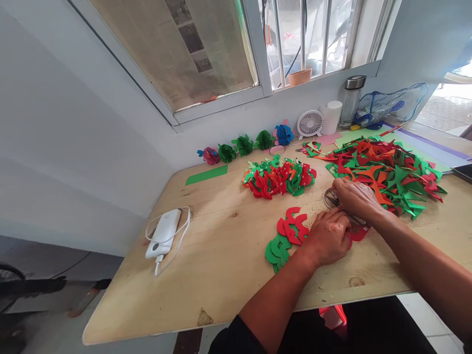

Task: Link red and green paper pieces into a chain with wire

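Note:
My right hand [356, 199] is closed at a pair of scissors [331, 197], whose metal handle loop shows beside its fingers. My left hand [330, 238] lies just left of it, fingers bent and pressed together; what they grip is mostly hidden. A red paper piece [358, 234] sticks out between the two hands. Curved red cutouts [294, 227] and green cutouts [277, 251] lie on the wooden table left of my left hand. Behind them is a heap of red and green curved pieces [276, 177]. A large pile of red, green and orange scraps [387, 172] lies beyond my right hand.
On the table [221, 275] are a white power bank [164, 233] with a cable and a green strip [207, 174]. Folded paper shapes [243, 145], a small fan [309, 123], a white cylinder [331, 118], a glass bottle [351, 103] and a clear bag [391, 105] line the wall.

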Tool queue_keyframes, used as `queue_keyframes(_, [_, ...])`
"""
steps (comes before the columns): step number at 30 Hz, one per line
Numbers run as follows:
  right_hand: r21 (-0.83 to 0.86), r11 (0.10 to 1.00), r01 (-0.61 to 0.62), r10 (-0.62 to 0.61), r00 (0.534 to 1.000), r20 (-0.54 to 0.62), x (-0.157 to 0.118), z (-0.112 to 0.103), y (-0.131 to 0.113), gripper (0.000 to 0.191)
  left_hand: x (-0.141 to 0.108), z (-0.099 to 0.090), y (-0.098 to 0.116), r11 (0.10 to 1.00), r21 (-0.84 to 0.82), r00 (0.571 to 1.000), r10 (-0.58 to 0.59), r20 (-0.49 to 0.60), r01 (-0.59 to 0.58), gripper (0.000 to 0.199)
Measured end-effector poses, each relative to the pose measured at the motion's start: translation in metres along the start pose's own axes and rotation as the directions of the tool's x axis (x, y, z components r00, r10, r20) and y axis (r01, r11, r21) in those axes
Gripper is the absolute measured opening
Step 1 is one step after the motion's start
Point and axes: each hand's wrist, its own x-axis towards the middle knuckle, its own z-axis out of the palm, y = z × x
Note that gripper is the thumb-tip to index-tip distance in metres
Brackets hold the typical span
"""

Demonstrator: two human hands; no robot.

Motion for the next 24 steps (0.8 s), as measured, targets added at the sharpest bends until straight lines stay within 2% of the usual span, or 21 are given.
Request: queue_keyframes(24, [-0.082,0.990,0.111,-0.117,0.990,-0.079,0.0042,-0.0001,0.0011,0.013,0.0004,0.0031,-0.0010,1.000,0.023,1.000,-0.002,-0.013,0.003,0.009])
